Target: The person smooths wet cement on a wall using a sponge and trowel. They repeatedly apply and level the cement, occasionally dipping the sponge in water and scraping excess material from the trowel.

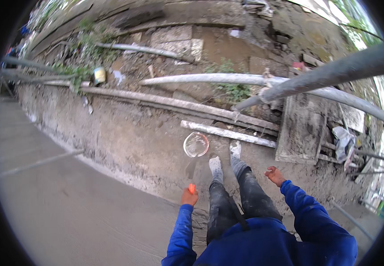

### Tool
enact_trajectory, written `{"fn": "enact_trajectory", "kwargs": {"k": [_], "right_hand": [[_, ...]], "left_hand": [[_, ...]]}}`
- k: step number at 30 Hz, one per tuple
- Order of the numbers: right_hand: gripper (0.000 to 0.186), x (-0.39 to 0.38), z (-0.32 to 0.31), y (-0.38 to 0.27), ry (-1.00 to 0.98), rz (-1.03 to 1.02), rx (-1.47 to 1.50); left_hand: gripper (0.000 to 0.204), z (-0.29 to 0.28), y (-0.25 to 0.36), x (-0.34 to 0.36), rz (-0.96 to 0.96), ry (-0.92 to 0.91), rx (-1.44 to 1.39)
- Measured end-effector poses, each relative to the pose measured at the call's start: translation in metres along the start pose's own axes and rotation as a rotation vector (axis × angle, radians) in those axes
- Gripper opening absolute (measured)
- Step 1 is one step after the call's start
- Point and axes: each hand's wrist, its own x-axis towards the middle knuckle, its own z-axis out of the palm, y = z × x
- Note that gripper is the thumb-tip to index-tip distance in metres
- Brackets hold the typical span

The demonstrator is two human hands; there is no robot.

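My left hand (189, 197) is closed round the orange handle of a trowel (192, 188). Its grey blade points away from me and is hard to make out against the dirty ground. Just beyond the blade, a round bucket (196, 144) with a pale, red-tinged rim stands near my feet; grey material shows inside. Held out to the right of my legs, my right hand (275, 175) has nothing in it, its fingers loosely bent and apart.
Smooth grey wet-looking concrete (94, 217) spreads at the left. A pale bar (227, 133) lies beyond my feet. Metal poles (329, 75) cross the right side, above a dirty board (300, 133). A yellowish can (99, 76) sits at the far left among weeds and rubble.
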Motion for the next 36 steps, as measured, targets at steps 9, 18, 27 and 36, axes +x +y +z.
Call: {"fn": "enact_trajectory", "kwargs": {"k": [9, 18, 27, 36], "right_hand": [[0.034, -0.295, -0.111, 0.088, 0.563, -0.185, -0.403], [0.044, -0.358, -0.040, 0.282, 0.573, 0.107, 0.079], [0.020, -0.349, -0.114, 0.354, 0.605, 0.143, 0.472], [0.027, -0.392, -0.321, 0.295, 0.739, -0.123, 0.739]], "left_hand": [[0.037, -0.150, 0.056, 0.001, 0.156, 0.305, -0.082], [0.034, -0.115, 0.199, 0.064, -0.176, 0.053, 0.216], [0.031, 0.151, 0.376, -0.098, 0.450, -0.373, 0.340], [0.047, 0.262, 0.382, -0.166, 0.904, 0.065, 0.048]]}}
